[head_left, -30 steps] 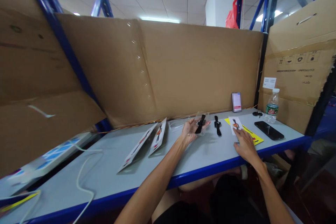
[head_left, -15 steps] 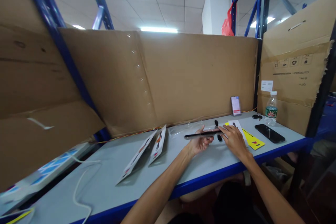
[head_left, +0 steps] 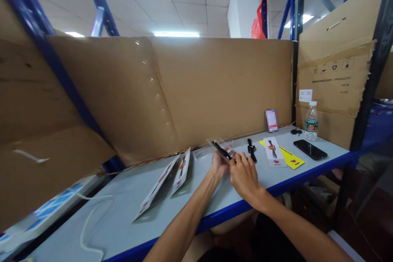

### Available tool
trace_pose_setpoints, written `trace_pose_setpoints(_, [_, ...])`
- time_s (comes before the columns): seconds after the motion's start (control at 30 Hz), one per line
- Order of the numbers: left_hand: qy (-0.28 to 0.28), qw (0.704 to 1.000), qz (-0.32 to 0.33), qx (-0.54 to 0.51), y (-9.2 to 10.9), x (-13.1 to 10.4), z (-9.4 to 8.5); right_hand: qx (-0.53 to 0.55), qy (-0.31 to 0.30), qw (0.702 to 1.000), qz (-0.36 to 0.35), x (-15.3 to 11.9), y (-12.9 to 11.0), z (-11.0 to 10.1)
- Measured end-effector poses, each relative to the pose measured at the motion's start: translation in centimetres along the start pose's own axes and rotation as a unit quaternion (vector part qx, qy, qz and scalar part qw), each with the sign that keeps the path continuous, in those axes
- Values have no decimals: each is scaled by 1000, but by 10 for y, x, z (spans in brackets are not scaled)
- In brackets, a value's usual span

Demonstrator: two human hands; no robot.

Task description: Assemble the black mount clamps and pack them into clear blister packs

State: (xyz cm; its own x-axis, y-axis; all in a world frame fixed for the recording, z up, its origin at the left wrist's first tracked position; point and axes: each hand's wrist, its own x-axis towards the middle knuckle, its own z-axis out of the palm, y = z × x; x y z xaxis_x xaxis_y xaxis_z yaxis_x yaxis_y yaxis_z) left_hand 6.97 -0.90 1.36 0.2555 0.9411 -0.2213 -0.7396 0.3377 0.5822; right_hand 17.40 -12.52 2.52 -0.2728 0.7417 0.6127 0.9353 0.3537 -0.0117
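Observation:
A clear plastic blister tray (head_left: pixel 231 147) with a black watch strap (head_left: pixel 221 150) in or against it is held tilted above the table. From underneath and the left, my left hand (head_left: pixel 219 165) is closed around it. My right hand (head_left: pixel 245 175) has its fingers bent over the strap's near end, hiding that part. Just right of the hands, another black strap-like piece (head_left: pixel 251 150) lies on the table. Beyond it a white printed card (head_left: pixel 274 153) with a watch picture overlaps a yellow card (head_left: pixel 293 159).
Two white packages (head_left: pixel 181 170) lean on the grey table (head_left: pixel 123 204) at left, near a white cable (head_left: pixel 82 233). Clear plastic (head_left: pixel 201 154) lies behind my hands. At right are a black phone (head_left: pixel 310 150), a bottle (head_left: pixel 311 125), keys (head_left: pixel 296 131) and a propped phone (head_left: pixel 271 120).
My hands have moved left and the black strap has turned from nearly level to slanting. Clear plastic now surrounds or backs it. The black piece and white card on the table are uncovered.

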Motion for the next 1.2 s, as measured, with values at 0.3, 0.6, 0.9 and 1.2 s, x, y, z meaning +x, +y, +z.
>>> trace_pose_setpoints(0.3, [-8,995,83,-49,12,-5,-6,172,42,984,-15,-18,32,-9])
trace_pose_setpoints(0.6, [23,993,46,-105,15,-7,3,-6,10,996,83,-140,116,23])
trace_pose_setpoints(0.9, [54,993,34,-95,17,-5,-3,59,107,982,141,-154,102,8])
trace_pose_setpoints(1.2, [37,994,40,-91,17,-8,2,225,292,924,102,-157,103,-15])
